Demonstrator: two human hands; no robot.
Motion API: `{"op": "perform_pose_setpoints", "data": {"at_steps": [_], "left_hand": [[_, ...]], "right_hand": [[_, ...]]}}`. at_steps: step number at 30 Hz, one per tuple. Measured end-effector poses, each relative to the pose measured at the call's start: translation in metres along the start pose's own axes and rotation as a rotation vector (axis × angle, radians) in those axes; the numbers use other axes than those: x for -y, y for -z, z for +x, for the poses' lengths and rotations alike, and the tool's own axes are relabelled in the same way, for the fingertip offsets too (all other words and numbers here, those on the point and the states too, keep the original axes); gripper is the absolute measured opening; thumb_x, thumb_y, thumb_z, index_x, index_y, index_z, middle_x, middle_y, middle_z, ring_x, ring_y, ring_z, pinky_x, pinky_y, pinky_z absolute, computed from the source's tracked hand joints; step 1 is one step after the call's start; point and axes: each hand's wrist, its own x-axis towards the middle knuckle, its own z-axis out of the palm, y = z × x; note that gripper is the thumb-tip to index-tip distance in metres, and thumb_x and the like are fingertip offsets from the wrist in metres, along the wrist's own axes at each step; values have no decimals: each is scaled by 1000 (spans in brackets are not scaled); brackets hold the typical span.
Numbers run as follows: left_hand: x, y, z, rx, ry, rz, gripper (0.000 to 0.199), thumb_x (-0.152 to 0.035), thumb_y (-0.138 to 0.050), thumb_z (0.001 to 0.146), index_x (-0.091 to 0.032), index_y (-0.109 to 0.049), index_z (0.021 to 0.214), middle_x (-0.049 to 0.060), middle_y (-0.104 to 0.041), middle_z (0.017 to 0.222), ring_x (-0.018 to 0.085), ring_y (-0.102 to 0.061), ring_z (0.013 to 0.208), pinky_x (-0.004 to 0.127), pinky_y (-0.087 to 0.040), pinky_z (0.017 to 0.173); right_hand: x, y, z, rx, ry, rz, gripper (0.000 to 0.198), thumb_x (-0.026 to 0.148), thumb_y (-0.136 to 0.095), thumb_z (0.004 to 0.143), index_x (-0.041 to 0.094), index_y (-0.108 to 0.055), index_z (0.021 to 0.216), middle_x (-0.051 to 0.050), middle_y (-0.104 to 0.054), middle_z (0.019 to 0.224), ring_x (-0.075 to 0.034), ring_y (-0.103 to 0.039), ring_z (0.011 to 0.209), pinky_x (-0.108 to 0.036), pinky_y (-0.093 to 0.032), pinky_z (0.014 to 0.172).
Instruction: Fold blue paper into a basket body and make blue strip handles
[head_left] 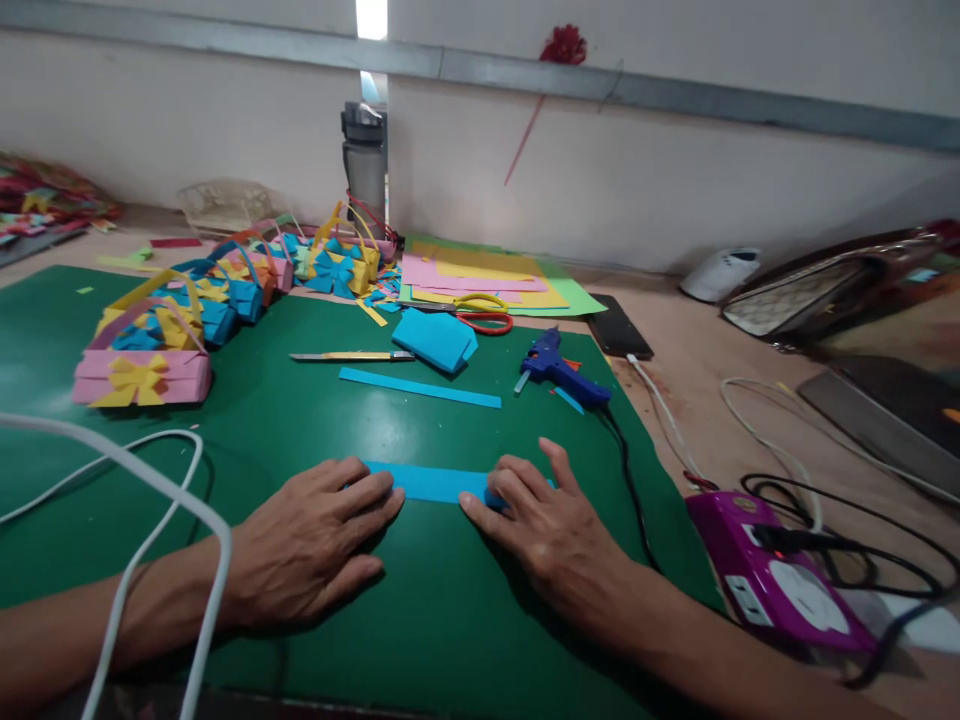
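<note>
A blue paper strip [439,485] lies flat across the green mat [300,660], close in front of me. My left hand [315,535] rests palm down with its fingers stretched out, the fingertips pressing on the strip's left end. At the other end, my right hand [536,515] has its thumb and bent fingers closed on the strip, and a darker blue bit shows under the fingers. Part of each end is hidden by the hands. Just beyond lies a narrower blue strip [420,388], with a craft knife [352,356] and a folded blue paper piece [433,340] behind it.
Several small paper baskets [142,378] stand at the left. Scissors [486,322] and coloured sheets [480,270] lie at the back. A blue glue gun [562,370] is at right, near a phone [619,325] and a purple power strip [772,575]. A white cable [217,530] crosses my left forearm.
</note>
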Motion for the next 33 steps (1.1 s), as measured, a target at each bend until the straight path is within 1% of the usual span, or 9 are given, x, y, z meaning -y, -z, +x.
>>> {"op": "perform_pose_setpoints", "data": {"at_steps": [4,8,15,18,20,23,26,30,33], "left_hand": [[0,-2,1,-29,-10,18,41,-36,-38,93,-12,-43,126,12,-56,117,26,-50,95,41,-41,79],[-1,-3,0,-57,-12,37,39,-33,-40,92,-13,-44,125,11,-57,115,25,-52,96,39,-41,79],[-1,-6,-3,-135,-26,69,34,-30,-40,92,-11,-50,119,12,-59,112,24,-52,96,38,-43,82],[-1,-6,-3,-142,-23,65,31,-30,-41,92,-12,-53,115,11,-59,109,23,-52,94,37,-44,82],[-1,-6,-3,-152,-12,60,30,-30,-42,92,-13,-54,113,11,-60,106,22,-53,92,36,-45,81],[-1,-6,-1,-174,0,71,29,-32,-42,92,-15,-55,112,11,-60,106,22,-53,90,35,-46,80],[0,-6,-2,-191,18,85,27,-31,-43,92,-17,-56,111,11,-59,106,21,-54,91,36,-46,79],[8,-6,-6,-225,42,92,22,-28,-46,90,-17,-59,105,10,-60,106,22,-53,92,37,-45,80],[16,-5,-9,-221,20,85,19,-23,-46,90,-18,-60,102,9,-62,104,21,-54,91,36,-45,81]], "right_hand": [[-7,4,-21,-10,-71,-50,34,4,-42,84,19,-63,106,-9,-59,89,-25,-49,95,-54,-27,92],[-10,11,-41,10,-145,-126,39,-2,-42,78,17,-64,104,-9,-61,89,-25,-51,96,-53,-29,91],[-4,20,-57,84,-235,-251,39,-2,-45,74,16,-64,103,-9,-63,90,-25,-52,95,-49,-31,90],[0,25,-53,102,-233,-329,31,0,-47,76,14,-65,98,-10,-64,88,-26,-53,93,-50,-32,91],[6,29,-46,85,-218,-368,27,2,-47,78,12,-65,96,-11,-64,88,-26,-53,93,-51,-32,92],[18,32,-33,-33,-151,-400,27,2,-45,81,8,-65,98,-14,-66,93,-26,-54,94,-51,-32,93],[27,31,-20,-114,-162,-454,26,4,-42,84,9,-67,88,-15,-67,92,-27,-55,95,-51,-33,92],[24,28,-10,-136,-156,-494,33,3,-35,86,10,-67,92,-16,-66,98,-28,-55,98,-51,-33,91],[17,23,-6,-202,-149,-488,29,4,-39,87,10,-67,89,-14,-67,93,-27,-56,94,-48,-34,89]]}}
